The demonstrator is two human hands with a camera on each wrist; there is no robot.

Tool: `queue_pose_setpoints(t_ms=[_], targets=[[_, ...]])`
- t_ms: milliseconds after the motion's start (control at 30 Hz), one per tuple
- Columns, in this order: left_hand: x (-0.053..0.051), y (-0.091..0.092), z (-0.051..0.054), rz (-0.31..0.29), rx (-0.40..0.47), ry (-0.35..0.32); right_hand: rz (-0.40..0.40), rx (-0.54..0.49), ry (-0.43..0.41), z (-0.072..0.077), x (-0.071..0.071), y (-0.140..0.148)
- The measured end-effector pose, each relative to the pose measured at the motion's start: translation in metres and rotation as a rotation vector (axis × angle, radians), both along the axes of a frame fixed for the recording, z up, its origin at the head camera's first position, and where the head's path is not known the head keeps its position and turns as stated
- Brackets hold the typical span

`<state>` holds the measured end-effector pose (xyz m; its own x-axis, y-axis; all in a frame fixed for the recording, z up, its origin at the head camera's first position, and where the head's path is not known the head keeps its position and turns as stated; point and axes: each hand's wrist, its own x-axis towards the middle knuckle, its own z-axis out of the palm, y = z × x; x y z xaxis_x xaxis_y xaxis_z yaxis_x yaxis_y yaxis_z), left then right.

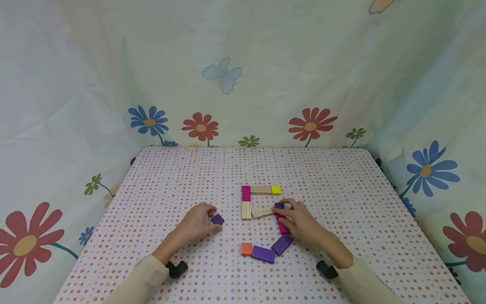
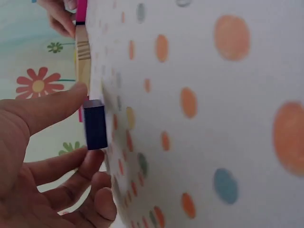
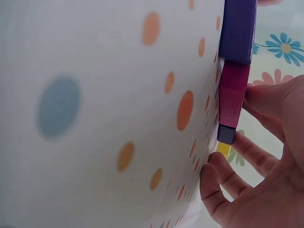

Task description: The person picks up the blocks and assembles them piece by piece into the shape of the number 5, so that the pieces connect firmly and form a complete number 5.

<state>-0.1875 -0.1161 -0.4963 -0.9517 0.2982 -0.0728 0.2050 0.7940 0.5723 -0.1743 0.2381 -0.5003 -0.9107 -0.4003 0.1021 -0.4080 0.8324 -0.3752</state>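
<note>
My left hand (image 1: 196,220) pinches a small dark purple block (image 2: 95,126) between thumb and fingertips, left of the block line and close to the tabletop. My right hand (image 1: 303,223) holds a magenta block (image 3: 233,92) and the small purple block (image 3: 226,134) at its far end, thumb against the magenta one and a fingertip at the purple one. A plain wooden block (image 1: 263,212) slants leftward from there toward a ridged wooden block (image 1: 246,210). Nearest the right hand's underside lies a larger purple block (image 1: 282,245). The fingers partly cover the held pieces in the head view.
Another purple block (image 1: 263,254) and an orange block (image 1: 246,249) continue the line at the near end. At the far end are a magenta block (image 1: 246,193), a wooden block (image 1: 260,190) and a yellow block (image 1: 276,190). All lie on the dotted tabletop (image 1: 182,177), with flowered cloth (image 1: 258,97) around it.
</note>
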Motion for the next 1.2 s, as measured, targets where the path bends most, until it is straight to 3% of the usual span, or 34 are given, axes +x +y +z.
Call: queue_pose_setpoints(t_ms=[200,333,433,633,800,1200], targets=[[-0.003,0.004,0.0,-0.019,0.08,0.019,0.001,-0.002,-0.012,0.001,0.0,0.001],[-0.002,0.001,0.008,-0.004,0.187,0.02,0.001,-0.011,-0.016,0.001,-0.001,0.0],[-0.001,0.0,0.014,-0.025,0.226,-0.009,-0.005,-0.006,-0.018,0.001,-0.001,0.0],[0.015,0.011,0.013,-0.126,0.191,-0.128,-0.011,-0.001,-0.033,0.003,0.0,0.0],[0.024,0.016,0.006,-0.187,0.162,-0.126,-0.008,-0.017,-0.034,0.002,-0.001,-0.001],[0.026,0.012,0.008,-0.123,0.15,-0.1,0.01,-0.027,-0.022,0.002,-0.001,0.0]])
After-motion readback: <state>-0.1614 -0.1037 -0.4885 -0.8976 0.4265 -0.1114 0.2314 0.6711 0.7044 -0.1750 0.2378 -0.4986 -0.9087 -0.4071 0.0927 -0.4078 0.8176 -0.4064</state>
